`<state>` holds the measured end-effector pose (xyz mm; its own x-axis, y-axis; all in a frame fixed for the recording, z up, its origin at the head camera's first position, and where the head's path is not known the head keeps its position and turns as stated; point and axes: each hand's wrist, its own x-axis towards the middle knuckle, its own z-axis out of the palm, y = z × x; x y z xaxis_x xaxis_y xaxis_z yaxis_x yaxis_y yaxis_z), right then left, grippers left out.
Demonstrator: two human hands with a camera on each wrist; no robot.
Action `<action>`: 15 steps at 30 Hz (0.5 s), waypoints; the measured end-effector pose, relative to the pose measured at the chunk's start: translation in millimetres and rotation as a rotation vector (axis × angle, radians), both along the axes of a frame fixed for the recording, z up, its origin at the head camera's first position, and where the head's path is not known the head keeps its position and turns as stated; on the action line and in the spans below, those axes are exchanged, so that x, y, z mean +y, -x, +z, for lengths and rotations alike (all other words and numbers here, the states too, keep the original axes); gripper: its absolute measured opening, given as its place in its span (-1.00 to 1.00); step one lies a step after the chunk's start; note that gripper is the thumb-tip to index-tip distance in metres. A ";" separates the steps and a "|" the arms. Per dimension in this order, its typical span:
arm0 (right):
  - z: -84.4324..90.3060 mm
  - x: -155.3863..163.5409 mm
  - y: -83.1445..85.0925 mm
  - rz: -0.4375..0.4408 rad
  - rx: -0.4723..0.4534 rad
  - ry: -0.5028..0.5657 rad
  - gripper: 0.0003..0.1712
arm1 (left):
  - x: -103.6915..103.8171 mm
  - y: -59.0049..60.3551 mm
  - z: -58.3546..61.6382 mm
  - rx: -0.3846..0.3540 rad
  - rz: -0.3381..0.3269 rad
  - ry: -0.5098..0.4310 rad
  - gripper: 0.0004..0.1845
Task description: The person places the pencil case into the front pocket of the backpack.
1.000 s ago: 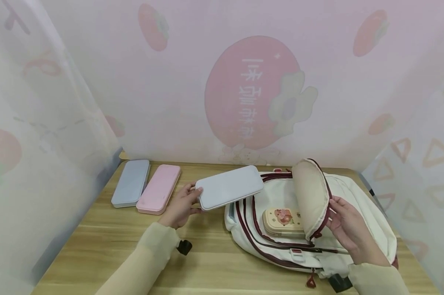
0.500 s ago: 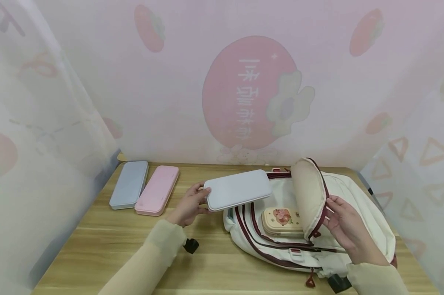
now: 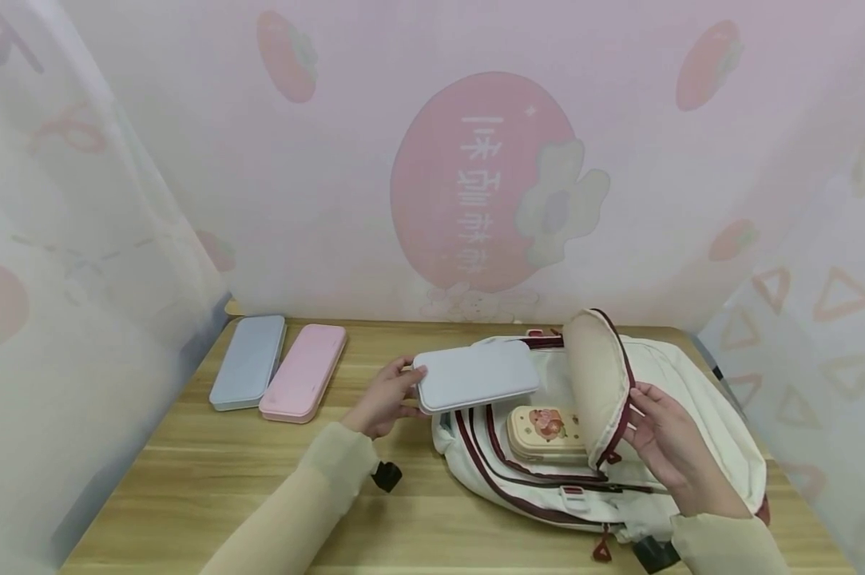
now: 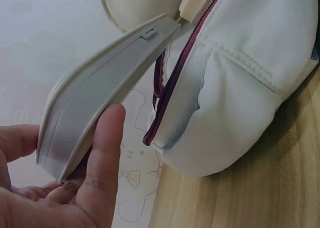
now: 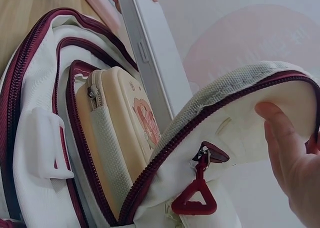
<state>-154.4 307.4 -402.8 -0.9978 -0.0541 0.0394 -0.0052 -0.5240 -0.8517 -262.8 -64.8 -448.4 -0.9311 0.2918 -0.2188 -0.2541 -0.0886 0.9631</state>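
Note:
My left hand [image 3: 389, 397] grips one end of a white pencil case [image 3: 478, 374], thumb on top and fingers below. The case's far end is over the unzipped front pocket of a white backpack [image 3: 698, 407] with dark red zippers. With my right hand [image 3: 665, 435] I pinch the edge of the pocket flap [image 3: 596, 387], holding it raised. Inside the pocket lies a cream zippered pencil case [image 3: 545, 433] with a pink printed picture. The right wrist view shows the white case [image 5: 150, 52] beside the cream case [image 5: 122, 118], its lower end hidden behind the flap.
A blue-grey pencil case [image 3: 248, 361] and a pink pencil case [image 3: 304, 372] lie side by side at the table's back left. The backpack rests on the wooden table [image 3: 209, 487]. Printed curtains [image 3: 317, 200] stand behind and at both sides.
My left hand has carried the white pencil case right and slightly down, further over the backpack's pocket. My right hand still holds the flap, nearly unmoved.

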 end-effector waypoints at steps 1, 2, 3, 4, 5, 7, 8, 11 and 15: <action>-0.1 -0.1 -0.2 0.003 0.003 0.004 -0.72 | 1.5 0.4 0.4 0.002 -0.004 0.004 -0.62; -0.1 -0.3 -0.5 0.004 0.005 0.006 -0.72 | 3.1 1.2 0.4 0.000 -0.007 0.006 -0.62; -0.2 -0.5 -0.9 0.007 0.006 0.008 -0.72 | 4.5 1.3 0.8 -0.002 -0.010 0.010 -0.61; -0.3 -0.8 -1.2 0.010 0.006 0.011 -0.72 | 6.0 1.7 0.9 -0.001 -0.014 0.012 -0.61; -0.4 -1.2 -1.5 0.014 0.006 0.016 -0.72 | 7.5 2.3 0.5 -0.002 -0.019 0.011 -0.60; -0.8 -2.2 -1.8 0.021 0.003 0.029 -0.71 | 10.1 3.2 -0.9 -0.006 -0.022 0.013 -0.58; -1.0 -2.8 -1.9 0.024 0.001 0.033 -0.71 | 11.2 3.3 -1.2 -0.008 -0.023 0.015 -0.57; -1.6 -4.7 -1.8 0.028 -0.007 0.043 -0.71 | 15.0 4.2 -2.4 -0.021 -0.029 0.019 -0.55; -1.7 -6.7 -2.1 0.030 -0.003 0.043 -0.73 | 20.1 4.1 -2.0 -0.025 -0.043 0.026 -0.55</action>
